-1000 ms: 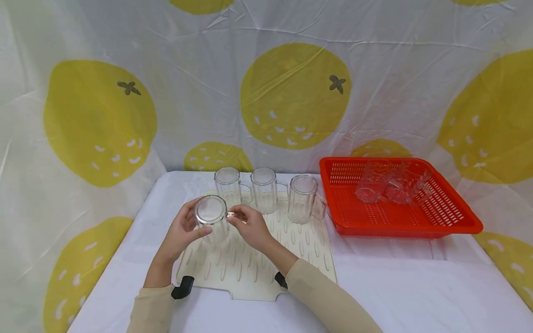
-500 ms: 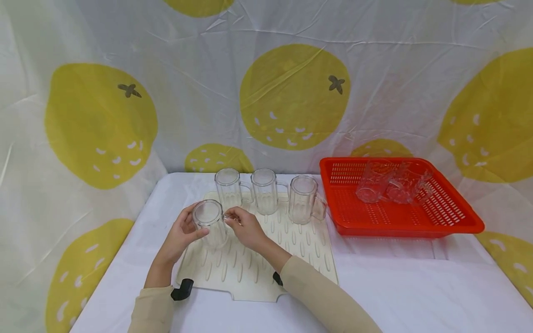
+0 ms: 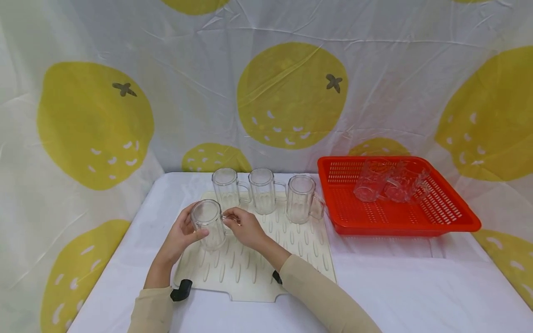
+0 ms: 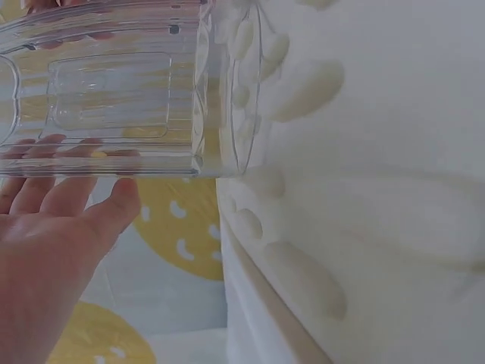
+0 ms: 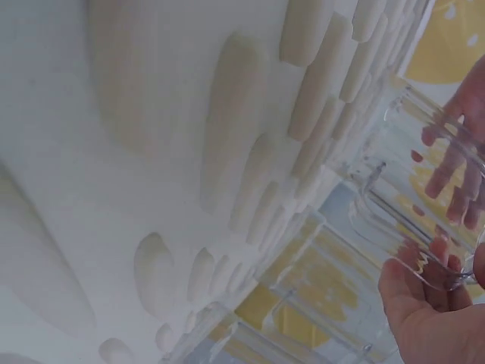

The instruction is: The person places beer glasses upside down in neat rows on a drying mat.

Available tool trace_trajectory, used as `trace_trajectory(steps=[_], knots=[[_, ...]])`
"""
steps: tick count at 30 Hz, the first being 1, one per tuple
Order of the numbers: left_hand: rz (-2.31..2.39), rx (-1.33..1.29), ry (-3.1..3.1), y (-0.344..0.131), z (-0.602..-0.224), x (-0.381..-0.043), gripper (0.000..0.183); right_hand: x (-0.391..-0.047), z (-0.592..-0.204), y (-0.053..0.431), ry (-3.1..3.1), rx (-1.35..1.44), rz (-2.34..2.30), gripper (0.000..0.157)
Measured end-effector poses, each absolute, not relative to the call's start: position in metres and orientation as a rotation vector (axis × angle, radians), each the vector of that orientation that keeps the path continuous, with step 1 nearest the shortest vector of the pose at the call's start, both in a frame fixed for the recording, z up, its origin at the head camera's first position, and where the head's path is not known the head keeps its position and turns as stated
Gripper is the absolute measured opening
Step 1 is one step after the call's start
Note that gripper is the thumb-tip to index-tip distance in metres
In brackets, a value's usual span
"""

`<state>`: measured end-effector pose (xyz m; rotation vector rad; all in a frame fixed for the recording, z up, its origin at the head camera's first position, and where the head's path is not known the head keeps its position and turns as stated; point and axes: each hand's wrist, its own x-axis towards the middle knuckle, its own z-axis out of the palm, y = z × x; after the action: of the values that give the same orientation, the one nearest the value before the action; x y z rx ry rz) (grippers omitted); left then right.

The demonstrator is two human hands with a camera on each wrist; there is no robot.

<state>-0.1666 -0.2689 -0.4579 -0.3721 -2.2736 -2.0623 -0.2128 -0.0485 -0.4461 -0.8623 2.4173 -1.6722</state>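
An upside-down clear glass mug (image 3: 213, 231) stands at the left part of the cream drying mat (image 3: 250, 277), its rim right at the ribbed surface. Round its left side curve the fingers and thumb of my left hand (image 3: 182, 233). My right hand (image 3: 246, 226) pinches the mug's handle, largely hidden by the fingers in the head view. From the right wrist, the handle (image 5: 379, 220) shows close to the fingertips. Behind, three more inverted mugs line the mat's back: a left one (image 3: 226, 187), a middle one (image 3: 263, 192) and a right one (image 3: 300, 201).
To the right is a red plastic basket (image 3: 399, 229) with glass mugs (image 3: 370, 182) lying in it. A white cloth (image 3: 395, 286) covers the table, and a lemon-print curtain (image 3: 175, 92) hangs behind.
Both hands have brought the mug down and slightly towards me onto the mat, keeping their hold. The three rear mugs and the basket stay put.
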Motion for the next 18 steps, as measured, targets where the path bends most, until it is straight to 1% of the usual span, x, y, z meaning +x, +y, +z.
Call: trace_trajectory(steps=[8, 14, 18], knots=[[-1.862, -0.248, -2.481, -0.272, -0.463, -0.155, 0.092, -0.212, -0.447, -0.033, 2.424, -0.846, -1.590, 0.043], [-1.635, -0.109, -2.709, -0.277, -0.468, -0.137, 0.102, -0.213, -0.446, -0.021, 2.408, -0.811, -1.597, 0.047], [-1.503, -0.008, -2.852, -0.277, -0.470, -0.131, 0.109, -0.214, -0.445, -0.017, 2.409, -0.809, -1.590, 0.049]])
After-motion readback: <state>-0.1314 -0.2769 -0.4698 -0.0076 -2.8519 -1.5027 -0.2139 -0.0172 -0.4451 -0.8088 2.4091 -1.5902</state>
